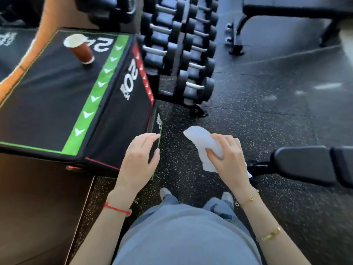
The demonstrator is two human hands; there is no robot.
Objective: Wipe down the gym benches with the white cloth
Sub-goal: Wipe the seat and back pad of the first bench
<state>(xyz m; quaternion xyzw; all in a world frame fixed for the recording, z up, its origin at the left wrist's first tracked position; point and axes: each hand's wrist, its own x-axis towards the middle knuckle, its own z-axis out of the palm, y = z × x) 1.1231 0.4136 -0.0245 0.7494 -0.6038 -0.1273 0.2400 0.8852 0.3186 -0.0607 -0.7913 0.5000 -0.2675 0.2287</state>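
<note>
My right hand grips a crumpled white cloth in the air over the speckled floor. One end of the cloth sticks up and left past my fingers. My left hand hovers beside it, fingers relaxed and holding nothing, in front of the side of a plyo box. A black padded gym bench lies at the right edge, just right of my right hand. A second black bench stands across the floor at the top right.
A black plyo box with a green stripe stands at the left, with a brown paper cup on top. A rack of black dumbbells stands ahead. My feet are on dark rubber flooring.
</note>
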